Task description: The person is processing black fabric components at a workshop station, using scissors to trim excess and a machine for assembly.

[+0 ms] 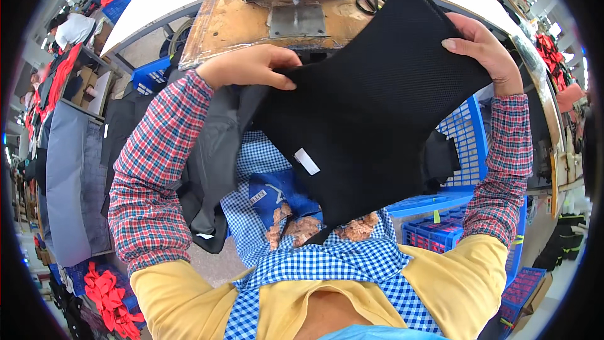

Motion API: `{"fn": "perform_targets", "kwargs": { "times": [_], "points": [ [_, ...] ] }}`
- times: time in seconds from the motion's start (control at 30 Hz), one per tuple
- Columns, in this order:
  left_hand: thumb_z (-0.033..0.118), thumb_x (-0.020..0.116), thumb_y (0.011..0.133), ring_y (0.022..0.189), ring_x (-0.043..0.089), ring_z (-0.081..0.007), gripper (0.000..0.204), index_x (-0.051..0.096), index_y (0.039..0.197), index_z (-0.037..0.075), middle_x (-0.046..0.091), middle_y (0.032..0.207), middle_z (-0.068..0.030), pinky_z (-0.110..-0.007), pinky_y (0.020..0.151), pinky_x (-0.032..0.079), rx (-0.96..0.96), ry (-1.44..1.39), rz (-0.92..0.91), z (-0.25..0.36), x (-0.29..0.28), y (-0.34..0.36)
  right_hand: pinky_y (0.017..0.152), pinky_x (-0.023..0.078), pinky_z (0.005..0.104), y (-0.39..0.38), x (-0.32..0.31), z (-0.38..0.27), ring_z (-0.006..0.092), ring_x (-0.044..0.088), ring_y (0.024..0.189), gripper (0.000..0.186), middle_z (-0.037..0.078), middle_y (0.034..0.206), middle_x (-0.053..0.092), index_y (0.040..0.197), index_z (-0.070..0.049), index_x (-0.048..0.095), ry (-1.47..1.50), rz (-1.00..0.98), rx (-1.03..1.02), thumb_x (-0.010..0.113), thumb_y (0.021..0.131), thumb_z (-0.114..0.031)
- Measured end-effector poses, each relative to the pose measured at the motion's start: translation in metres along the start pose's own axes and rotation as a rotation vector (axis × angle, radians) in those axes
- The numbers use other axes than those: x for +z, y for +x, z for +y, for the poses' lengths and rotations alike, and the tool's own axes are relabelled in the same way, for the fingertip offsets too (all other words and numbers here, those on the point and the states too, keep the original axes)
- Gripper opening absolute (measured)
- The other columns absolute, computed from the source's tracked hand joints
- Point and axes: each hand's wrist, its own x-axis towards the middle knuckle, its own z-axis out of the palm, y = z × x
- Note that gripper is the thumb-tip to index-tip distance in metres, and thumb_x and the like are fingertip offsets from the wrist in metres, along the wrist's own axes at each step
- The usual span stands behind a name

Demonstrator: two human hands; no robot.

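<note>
Holding black mesh panel (371, 101) above the counter (239, 19) | left hand (251, 66) pinched on its left edge; right hand (481, 47) closed on the upper right corner | likely soft, light, floppy; best gripped at edges

The scene is viewed from a single head-worn fisheye camera — aimed steeply down and forward, close over the hands, with the bench (251, 19) bent toward the rim.

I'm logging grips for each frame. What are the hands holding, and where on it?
Both hold a black mesh fabric piece: the left hand pinches its upper left edge, the right hand its upper right corner.
</note>
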Motion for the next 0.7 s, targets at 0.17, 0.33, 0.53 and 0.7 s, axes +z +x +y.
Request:
{"fn": "perform_targets", "kwargs": {
  "times": [0.17, 0.33, 0.53, 0.7],
  "points": [
    [0.021, 0.054, 0.093, 0.099, 0.059, -0.0249, 0.032, 0.059, 0.118, 0.001, 0.064, 0.106, -0.0138, -0.033, 0.089, 0.046, 0.114, 0.127, 0.105, 0.022, 0.039, 0.033, 0.101, 0.044, 0.0392, -0.011, 0.043, 0.02, 0.0334, 0.052, 0.12, 0.056, 0.018, 0.128, 0.055, 0.13, -0.002, 0.05, -0.977, 0.412, -0.148, 0.07, 0.085, -0.029],
    [0.013, 0.054, 0.091, 0.098, 0.059, -0.0236, 0.028, 0.059, 0.116, 0.001, 0.063, 0.104, -0.0121, -0.032, 0.089, 0.046, 0.19, 0.113, 0.148, 0.031, 0.053, 0.051, 0.098, 0.042, 0.0414, -0.015, 0.151, -0.004, 0.0354, 0.059, 0.099, 0.045, 0.016, 0.1, 0.064, 0.104, -0.001, 0.061, -0.577, -0.067, -0.401, 0.071, 0.08, -0.038],
    [-0.003, 0.052, 0.075, 0.113, 0.055, -0.0278, 0.055, 0.048, 0.13, 0.004, 0.054, 0.126, -0.0185, -0.033, 0.096, 0.044, 0.281, 0.21, 0.711, 0.0, 0.101, 0.025, 0.066, 0.047, 0.0296, 0.014, 0.13, -0.003, 0.0171, 0.058, 0.07, 0.028, 0.011, 0.076, 0.061, 0.096, 0.001, 0.064, -0.253, -0.16, -0.21, 0.071, 0.084, -0.024],
    [-0.002, 0.047, 0.079, 0.09, 0.061, -0.0196, 0.044, 0.056, 0.122, 0.002, 0.066, 0.096, -0.0129, -0.027, 0.085, 0.048, -0.015, -0.144, 0.306, 0.01, 0.063, -0.005, 0.074, 0.047, 0.031, 0.036, 0.097, -0.001, 0.02, 0.06, 0.08, 0.04, 0.011, 0.088, 0.065, 0.102, 0.001, 0.065, -0.426, -0.256, -0.186, 0.068, 0.087, -0.036]
  ]
}}
